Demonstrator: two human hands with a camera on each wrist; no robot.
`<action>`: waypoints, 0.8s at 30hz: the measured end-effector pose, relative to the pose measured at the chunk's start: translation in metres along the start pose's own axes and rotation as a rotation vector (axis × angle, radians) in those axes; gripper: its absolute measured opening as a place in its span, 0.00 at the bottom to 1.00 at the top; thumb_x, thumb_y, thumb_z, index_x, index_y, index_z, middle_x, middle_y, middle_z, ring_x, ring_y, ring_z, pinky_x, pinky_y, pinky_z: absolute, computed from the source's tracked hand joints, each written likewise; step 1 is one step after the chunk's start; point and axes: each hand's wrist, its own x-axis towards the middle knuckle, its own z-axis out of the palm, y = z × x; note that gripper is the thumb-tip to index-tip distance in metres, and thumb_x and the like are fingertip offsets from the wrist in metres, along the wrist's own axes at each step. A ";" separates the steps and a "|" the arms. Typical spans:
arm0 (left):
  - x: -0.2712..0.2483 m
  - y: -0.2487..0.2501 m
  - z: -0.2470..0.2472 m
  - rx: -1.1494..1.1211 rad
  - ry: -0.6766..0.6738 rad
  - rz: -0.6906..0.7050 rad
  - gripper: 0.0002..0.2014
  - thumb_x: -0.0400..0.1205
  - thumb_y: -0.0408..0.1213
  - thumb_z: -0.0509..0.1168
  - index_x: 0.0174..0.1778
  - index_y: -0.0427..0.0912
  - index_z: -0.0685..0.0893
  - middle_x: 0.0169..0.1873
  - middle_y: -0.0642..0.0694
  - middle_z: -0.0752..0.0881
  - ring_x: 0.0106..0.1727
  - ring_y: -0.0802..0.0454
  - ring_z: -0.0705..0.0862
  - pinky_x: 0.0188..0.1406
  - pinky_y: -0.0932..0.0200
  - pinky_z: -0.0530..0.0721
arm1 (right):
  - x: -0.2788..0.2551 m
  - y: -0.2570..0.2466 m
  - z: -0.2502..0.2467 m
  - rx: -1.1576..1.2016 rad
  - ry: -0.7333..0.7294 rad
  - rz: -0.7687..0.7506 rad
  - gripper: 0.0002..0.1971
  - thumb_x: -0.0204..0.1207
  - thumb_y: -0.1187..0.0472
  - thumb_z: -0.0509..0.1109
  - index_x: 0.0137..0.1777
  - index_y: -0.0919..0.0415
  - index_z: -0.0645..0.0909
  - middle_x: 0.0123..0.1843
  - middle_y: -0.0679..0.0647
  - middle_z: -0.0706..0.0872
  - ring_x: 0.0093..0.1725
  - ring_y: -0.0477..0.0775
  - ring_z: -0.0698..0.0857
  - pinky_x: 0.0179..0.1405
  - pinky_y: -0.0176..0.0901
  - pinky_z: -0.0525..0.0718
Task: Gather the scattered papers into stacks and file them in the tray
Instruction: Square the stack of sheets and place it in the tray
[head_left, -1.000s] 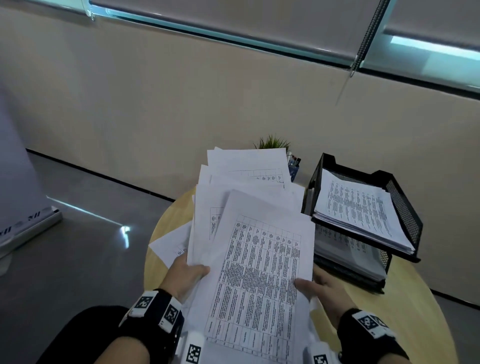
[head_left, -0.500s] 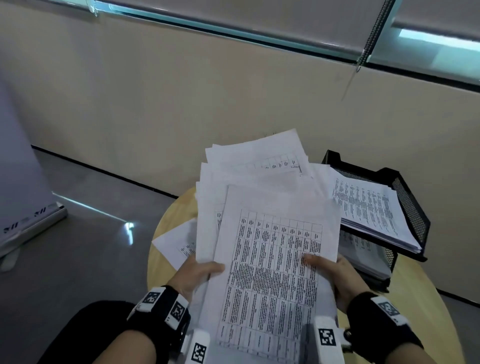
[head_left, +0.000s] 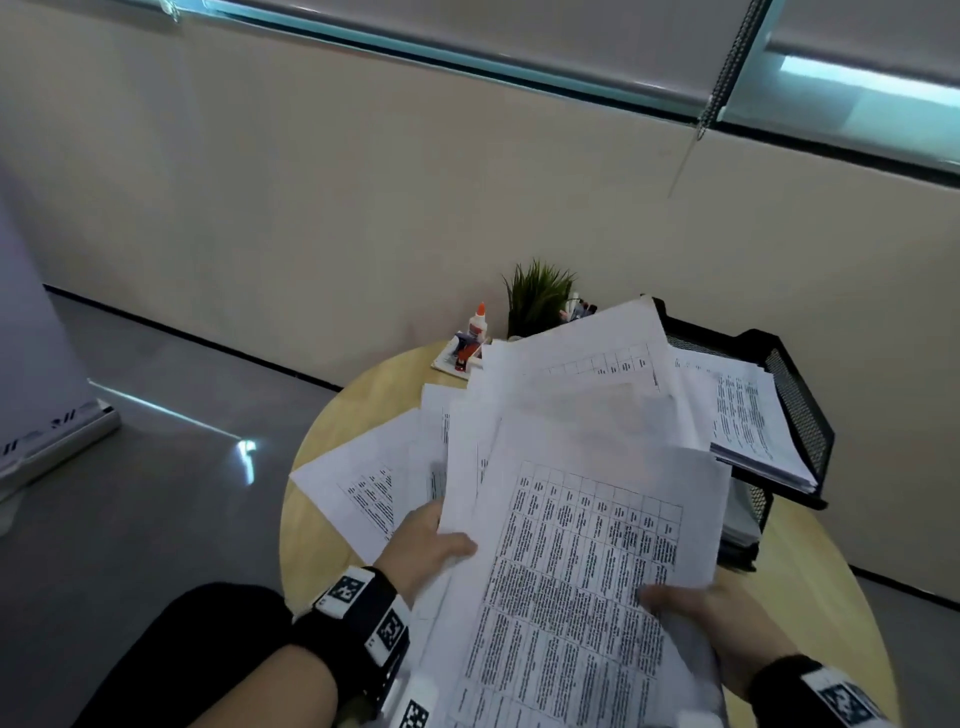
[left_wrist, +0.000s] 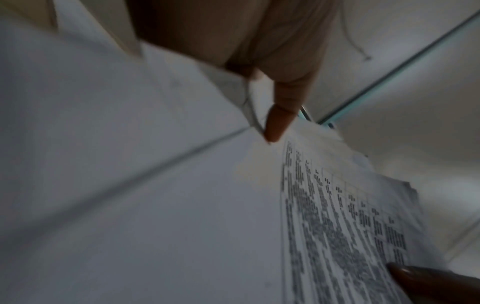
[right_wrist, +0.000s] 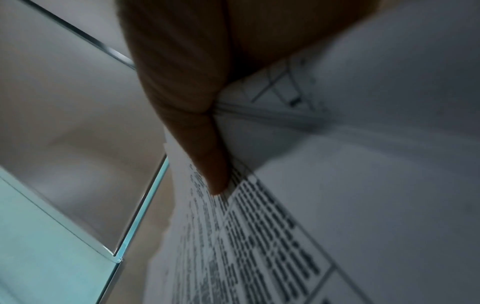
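I hold a loose, fanned bundle of printed papers (head_left: 582, 545) above the round wooden table (head_left: 332, 426). My left hand (head_left: 426, 545) grips its left edge, thumb on top; the left wrist view shows that thumb pressing the papers (left_wrist: 337, 216). My right hand (head_left: 696, 608) pinches the right edge, thumb on the top sheet; close up the papers (right_wrist: 259, 236) sit under that thumb. The bundle's far end reaches over the black mesh tray (head_left: 795, 395), whose upper tier holds a paper stack (head_left: 748, 415). One more sheet (head_left: 358, 483) lies on the table to the left.
A small green plant (head_left: 537, 296), a glue bottle (head_left: 477, 325) and a red stamp sit at the table's far edge. A beige wall runs behind. Grey floor lies to the left, with a white stand base (head_left: 57, 436).
Both hands have swung the bundle to the right and tilted it down toward the tray. The plant and glue bottle, hidden before, have come into view.
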 end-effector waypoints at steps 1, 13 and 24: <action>0.002 -0.002 0.002 -0.005 0.037 0.000 0.16 0.74 0.20 0.69 0.57 0.35 0.83 0.45 0.43 0.90 0.44 0.51 0.88 0.43 0.63 0.85 | 0.000 0.002 -0.004 -0.017 0.037 -0.007 0.11 0.67 0.80 0.73 0.49 0.78 0.82 0.37 0.67 0.90 0.30 0.60 0.89 0.25 0.42 0.85; 0.012 -0.019 -0.030 1.043 0.427 -0.178 0.39 0.63 0.75 0.56 0.54 0.45 0.83 0.59 0.44 0.83 0.64 0.42 0.78 0.64 0.45 0.78 | -0.013 0.010 -0.043 0.119 0.155 -0.028 0.22 0.59 0.77 0.79 0.55 0.73 0.80 0.46 0.71 0.87 0.47 0.70 0.85 0.45 0.55 0.82; -0.002 0.035 0.041 0.012 -0.217 -0.036 0.23 0.63 0.32 0.79 0.55 0.38 0.85 0.50 0.43 0.91 0.55 0.48 0.88 0.63 0.48 0.82 | -0.017 -0.007 -0.037 0.170 0.088 -0.164 0.36 0.35 0.64 0.88 0.47 0.77 0.83 0.42 0.73 0.88 0.36 0.65 0.87 0.33 0.50 0.89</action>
